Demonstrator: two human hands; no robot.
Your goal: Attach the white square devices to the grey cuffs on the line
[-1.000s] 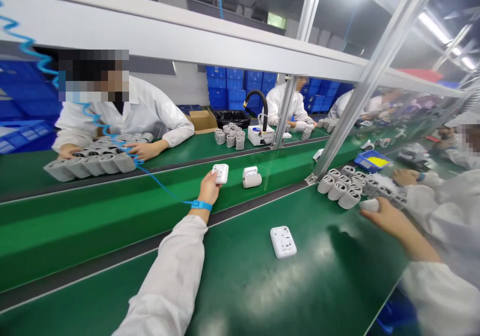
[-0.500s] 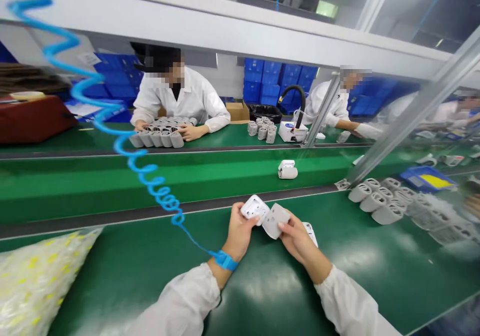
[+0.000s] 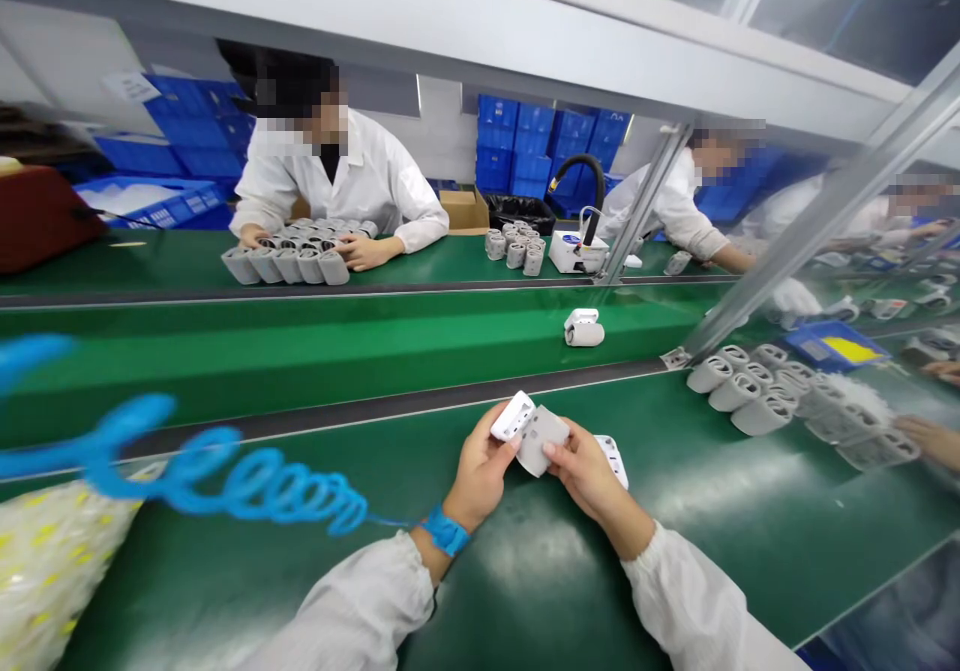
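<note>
A white plastic device (image 3: 514, 417) is gripped by my left hand (image 3: 480, 471), its thumb across the lower edge. Pinched in my right hand (image 3: 589, 469) is a grey piece (image 3: 541, 439) with small square marks, which meets or overlaps the device's right side. Both are raised over the green work surface (image 3: 525, 591). Another white part (image 3: 613, 459) shows behind my right hand, partly covered by it. A blue wrist strap (image 3: 445, 530) is on my left wrist, joined to a coiled blue cord (image 3: 262, 491).
Beyond the near edge, a white and grey unit (image 3: 584, 328) sits on the green belt (image 3: 420, 336). Rolled grey pieces (image 3: 739, 391) stand at right beside a blue tray (image 3: 832, 346). A plastic bag (image 3: 56, 561) lies left. A person (image 3: 337, 176) handles grey pieces opposite.
The white device in my left hand has tilted, showing more of its side edge. The blue cord has swung down and left. The whole view has shifted slightly.
</note>
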